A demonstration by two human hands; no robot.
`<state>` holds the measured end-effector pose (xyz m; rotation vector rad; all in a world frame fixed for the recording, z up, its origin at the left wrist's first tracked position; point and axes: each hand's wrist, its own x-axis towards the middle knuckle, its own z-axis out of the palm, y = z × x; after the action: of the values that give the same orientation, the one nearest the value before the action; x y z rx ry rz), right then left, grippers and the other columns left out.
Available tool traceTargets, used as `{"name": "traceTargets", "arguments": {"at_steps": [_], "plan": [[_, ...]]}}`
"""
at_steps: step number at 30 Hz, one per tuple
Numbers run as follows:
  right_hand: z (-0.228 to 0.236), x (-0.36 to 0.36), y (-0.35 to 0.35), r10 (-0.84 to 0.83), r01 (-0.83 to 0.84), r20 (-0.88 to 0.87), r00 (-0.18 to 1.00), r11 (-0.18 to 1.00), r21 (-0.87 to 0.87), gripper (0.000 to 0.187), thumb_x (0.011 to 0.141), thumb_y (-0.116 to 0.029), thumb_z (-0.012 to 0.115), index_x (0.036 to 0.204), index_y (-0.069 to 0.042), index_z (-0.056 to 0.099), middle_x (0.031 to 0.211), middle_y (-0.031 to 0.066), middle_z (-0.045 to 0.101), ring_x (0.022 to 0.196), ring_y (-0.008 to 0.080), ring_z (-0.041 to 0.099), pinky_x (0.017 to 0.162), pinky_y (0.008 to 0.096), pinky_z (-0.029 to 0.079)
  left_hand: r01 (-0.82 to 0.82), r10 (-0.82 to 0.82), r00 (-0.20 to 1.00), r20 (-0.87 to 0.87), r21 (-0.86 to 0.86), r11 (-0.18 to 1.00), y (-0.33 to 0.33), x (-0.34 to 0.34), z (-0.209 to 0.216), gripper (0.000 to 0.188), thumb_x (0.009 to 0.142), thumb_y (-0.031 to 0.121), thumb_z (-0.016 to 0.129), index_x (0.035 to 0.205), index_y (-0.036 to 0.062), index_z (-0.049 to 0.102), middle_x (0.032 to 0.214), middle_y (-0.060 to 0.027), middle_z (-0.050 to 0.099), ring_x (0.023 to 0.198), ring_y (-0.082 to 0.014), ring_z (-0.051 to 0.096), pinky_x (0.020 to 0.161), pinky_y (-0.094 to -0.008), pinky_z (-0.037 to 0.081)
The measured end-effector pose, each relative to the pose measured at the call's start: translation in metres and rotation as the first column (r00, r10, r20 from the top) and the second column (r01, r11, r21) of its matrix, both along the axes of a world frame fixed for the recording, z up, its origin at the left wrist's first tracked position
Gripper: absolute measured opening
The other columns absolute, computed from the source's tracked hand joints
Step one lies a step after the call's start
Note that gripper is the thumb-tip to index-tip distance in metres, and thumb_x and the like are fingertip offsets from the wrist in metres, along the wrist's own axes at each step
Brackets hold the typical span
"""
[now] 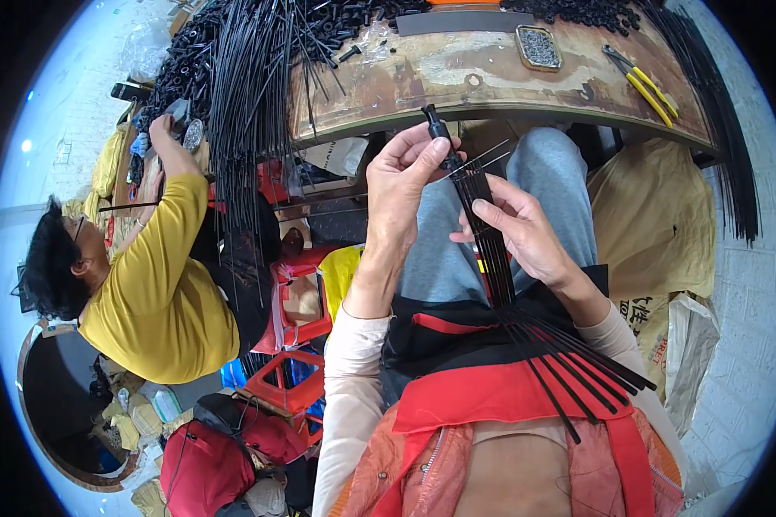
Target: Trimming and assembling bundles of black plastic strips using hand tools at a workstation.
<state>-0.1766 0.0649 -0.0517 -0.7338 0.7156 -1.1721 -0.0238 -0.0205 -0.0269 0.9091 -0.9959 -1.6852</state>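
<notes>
In front of my knees I hold a black umbrella frame [491,258], a bundle of slim ribs joined to a dark plastic hub. My left hand [397,185] is closed on the hub [437,125], thumb against its side. Lower down, my right hand [526,228] grips the ribs between thumb and fingers. Thin pale wires [483,162] stick out sideways just below the hub. Toward my lap the ribs fan out, their thicker black ends [608,370] lying over my red and black apron [491,396].
A worn wooden workbench [440,73] holds a tin of small metal bits [539,47], yellow-handled pliers [642,86] and heaps of black plastic parts [190,73]. Long black rods [250,112] hang over its edge. At left, a co-worker in yellow [159,284] sits near red stools [293,379].
</notes>
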Motion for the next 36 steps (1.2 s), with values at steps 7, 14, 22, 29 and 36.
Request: {"name": "traceTargets", "arguments": {"at_steps": [7,14,22,29,36], "plan": [[-0.001,-0.002,0.0,-0.002,0.002,0.037,0.999,1.0,0.007,0.036,0.098,-0.014,0.052,0.131,0.0,0.047,0.095,0.0069,0.058,0.085,0.0138,0.06,0.088,0.0418,0.054,0.074,-0.074,0.997,-0.014,-0.002,0.997,0.002,0.0,-0.005,0.029,0.09,0.013,0.066,0.116,0.0005,0.061,0.101,-0.0122,0.069,0.089,-0.0199,0.069,0.08,-0.0309,0.056],[0.0,-0.003,0.0,-0.006,0.006,0.007,1.0,1.0,0.008,0.035,0.098,-0.015,0.052,0.13,0.0,0.048,0.095,0.0061,0.058,0.085,0.0134,0.06,0.088,0.0401,0.055,-0.007,0.009,0.999,0.041,-0.039,0.999,0.015,0.004,0.005,0.036,0.088,0.006,0.065,0.121,0.0,0.053,0.109,-0.0145,0.066,0.099,-0.0217,0.066,0.09,-0.0335,0.052],[0.002,0.0,0.0,0.012,-0.012,0.012,1.0,1.0,-0.017,0.035,0.099,-0.016,0.052,0.13,-0.001,0.048,0.095,0.005,0.058,0.086,0.0128,0.06,0.087,0.0402,0.055,-0.041,0.084,0.981,0.176,-0.233,0.972,0.036,0.013,-0.005,0.024,0.083,-0.008,0.066,0.105,-0.0016,0.057,0.111,-0.0183,0.063,0.099,-0.0213,0.064,0.093,-0.0319,0.049],[-0.003,-0.002,-0.002,0.064,-0.063,0.076,0.995,0.998,-0.013,0.034,0.099,-0.016,0.051,0.129,0.0,0.048,0.094,0.0054,0.058,0.084,0.0128,0.06,0.086,0.0401,0.055,0.0,-0.015,0.983,-0.181,-0.084,0.996,0.027,0.017,-0.017,0.014,0.084,-0.004,0.067,0.092,0.0,0.057,0.115,-0.0188,0.063,0.104,-0.0242,0.064,0.092,-0.0328,0.05],[0.002,0.005,0.001,-0.026,0.025,-0.014,1.0,0.999,-0.022,0.034,0.098,-0.016,0.052,0.128,0.0,0.049,0.095,0.006,0.059,0.086,0.0133,0.061,0.085,0.0399,0.055,-0.06,0.062,0.998,0.019,-0.074,0.995,0.031,0.011,0.002,0.058,0.08,-0.004,0.071,0.129,-0.0007,0.042,0.114,-0.0187,0.063,0.106,-0.0254,0.064,0.095,-0.0352,0.05]]}}
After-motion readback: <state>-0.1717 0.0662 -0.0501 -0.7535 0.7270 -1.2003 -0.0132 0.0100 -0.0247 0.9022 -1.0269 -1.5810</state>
